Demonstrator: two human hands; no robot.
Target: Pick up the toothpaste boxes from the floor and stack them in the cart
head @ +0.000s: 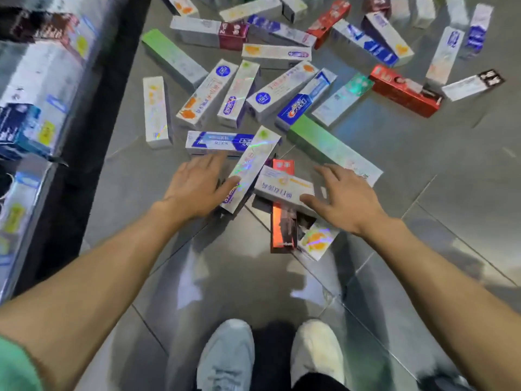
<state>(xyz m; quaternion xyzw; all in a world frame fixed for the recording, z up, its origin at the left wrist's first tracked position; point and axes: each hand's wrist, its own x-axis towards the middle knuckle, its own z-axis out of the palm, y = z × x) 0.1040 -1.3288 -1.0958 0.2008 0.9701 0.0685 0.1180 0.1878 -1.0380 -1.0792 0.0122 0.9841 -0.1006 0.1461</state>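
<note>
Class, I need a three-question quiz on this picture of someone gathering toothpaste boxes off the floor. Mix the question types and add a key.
1. True or false: the left hand has lifted a box clear of the floor.
2. Which box lies on top of the red box? A) white box with orange print B) green box C) blue Crest box
3. Fill in: the cart stands on the person's ____ side.

Key: 1 false; 2 A; 3 left.
</note>
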